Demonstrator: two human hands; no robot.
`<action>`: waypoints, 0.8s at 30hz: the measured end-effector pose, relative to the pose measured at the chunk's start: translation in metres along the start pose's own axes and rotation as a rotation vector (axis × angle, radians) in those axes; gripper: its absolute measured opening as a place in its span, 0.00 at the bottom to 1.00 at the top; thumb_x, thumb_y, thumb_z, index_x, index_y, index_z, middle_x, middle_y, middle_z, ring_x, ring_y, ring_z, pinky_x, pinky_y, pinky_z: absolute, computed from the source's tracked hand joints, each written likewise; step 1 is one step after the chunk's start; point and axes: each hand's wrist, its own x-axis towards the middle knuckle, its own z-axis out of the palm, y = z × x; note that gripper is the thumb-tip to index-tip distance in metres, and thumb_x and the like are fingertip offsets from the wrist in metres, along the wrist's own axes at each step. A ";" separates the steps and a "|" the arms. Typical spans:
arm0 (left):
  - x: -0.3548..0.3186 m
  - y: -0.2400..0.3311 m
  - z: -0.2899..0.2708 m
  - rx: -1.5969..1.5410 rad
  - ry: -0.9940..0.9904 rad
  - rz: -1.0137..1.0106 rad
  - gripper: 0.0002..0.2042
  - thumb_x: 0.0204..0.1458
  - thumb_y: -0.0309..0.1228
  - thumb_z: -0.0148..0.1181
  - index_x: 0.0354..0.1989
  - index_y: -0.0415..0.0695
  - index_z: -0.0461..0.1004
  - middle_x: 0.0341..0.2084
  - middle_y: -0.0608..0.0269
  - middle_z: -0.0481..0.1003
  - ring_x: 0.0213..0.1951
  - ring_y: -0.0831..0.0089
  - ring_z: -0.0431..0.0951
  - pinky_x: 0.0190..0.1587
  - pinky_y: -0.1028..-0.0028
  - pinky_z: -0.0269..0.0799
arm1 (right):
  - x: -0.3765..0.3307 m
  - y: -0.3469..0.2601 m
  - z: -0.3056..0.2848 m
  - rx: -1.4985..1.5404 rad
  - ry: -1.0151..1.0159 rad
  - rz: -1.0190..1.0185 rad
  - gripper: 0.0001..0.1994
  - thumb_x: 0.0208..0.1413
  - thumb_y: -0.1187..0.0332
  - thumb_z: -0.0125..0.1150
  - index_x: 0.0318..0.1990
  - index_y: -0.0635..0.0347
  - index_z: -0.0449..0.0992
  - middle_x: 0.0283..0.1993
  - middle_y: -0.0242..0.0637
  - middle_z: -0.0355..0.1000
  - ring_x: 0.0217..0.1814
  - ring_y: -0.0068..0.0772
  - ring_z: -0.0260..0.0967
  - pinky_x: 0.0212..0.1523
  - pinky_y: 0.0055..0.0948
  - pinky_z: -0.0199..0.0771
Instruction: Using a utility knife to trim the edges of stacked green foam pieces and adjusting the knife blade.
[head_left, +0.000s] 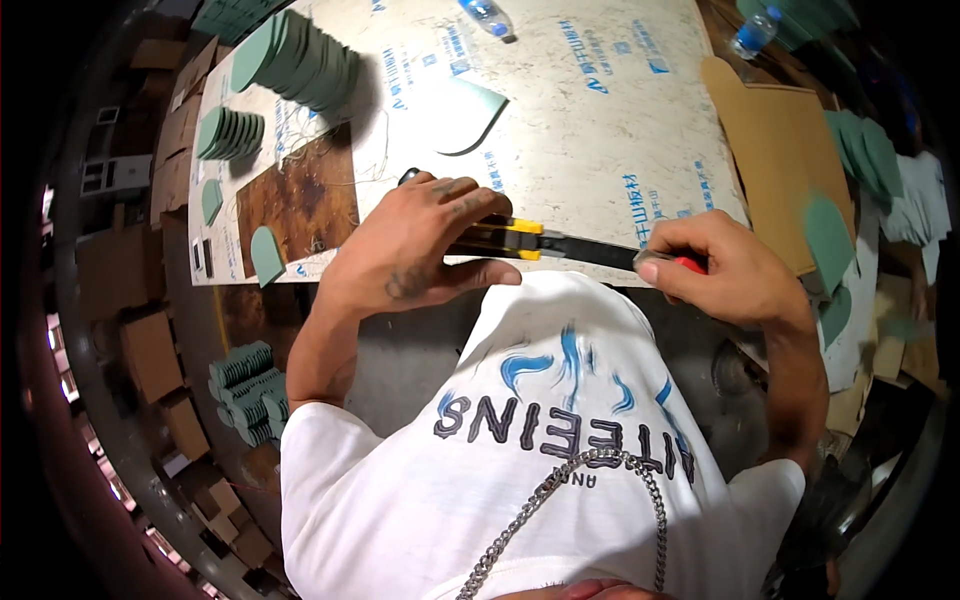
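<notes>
My left hand (pixel 415 235) is closed round the black and yellow handle of what looks like a utility knife (pixel 520 240). Its long dark blade stretches across to my right hand (pixel 735 265). That hand is closed, thumb and forefinger pinching a small object with a red part (pixel 690 264) against the blade's far end; the fingers hide most of it. Both hands are over the table's near edge, in front of my white shirt. Beyond them a pale green sheet piece (pixel 465 115) with a curved edge lies on the table.
On the white printed table board (pixel 560 160) stand a tall stack of green pieces (pixel 310 65) and a shorter stack (pixel 230 133) at left. A plastic bottle (pixel 487 17) lies at the far edge. Brown cardboard (pixel 780 160) covers the right side. Bundled green pieces (pixel 250 390) sit lower left.
</notes>
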 end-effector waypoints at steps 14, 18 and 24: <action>0.007 -0.030 0.018 -0.839 -0.632 -0.341 0.28 0.61 0.55 0.52 0.38 0.36 0.73 0.19 0.66 0.72 0.22 0.78 0.70 0.24 0.75 0.65 | 0.009 0.017 -0.009 -0.380 -0.042 -0.268 0.17 0.58 0.56 0.59 0.30 0.63 0.76 0.22 0.50 0.69 0.29 0.57 0.70 0.31 0.46 0.68; 0.015 -0.017 0.039 -0.637 -0.494 -0.360 0.27 0.61 0.52 0.55 0.31 0.34 0.73 0.16 0.66 0.70 0.20 0.80 0.66 0.22 0.75 0.62 | 0.006 0.020 -0.002 -0.393 -0.080 -0.090 0.15 0.52 0.58 0.58 0.29 0.65 0.79 0.28 0.51 0.75 0.33 0.55 0.74 0.34 0.47 0.71; 0.028 -0.026 0.059 -0.454 -0.535 -0.318 0.32 0.60 0.57 0.54 0.18 0.37 0.73 0.08 0.66 0.67 0.13 0.78 0.65 0.19 0.73 0.61 | -0.001 0.041 0.008 -0.268 -0.072 0.003 0.15 0.53 0.58 0.59 0.31 0.64 0.80 0.30 0.48 0.77 0.35 0.51 0.75 0.36 0.44 0.72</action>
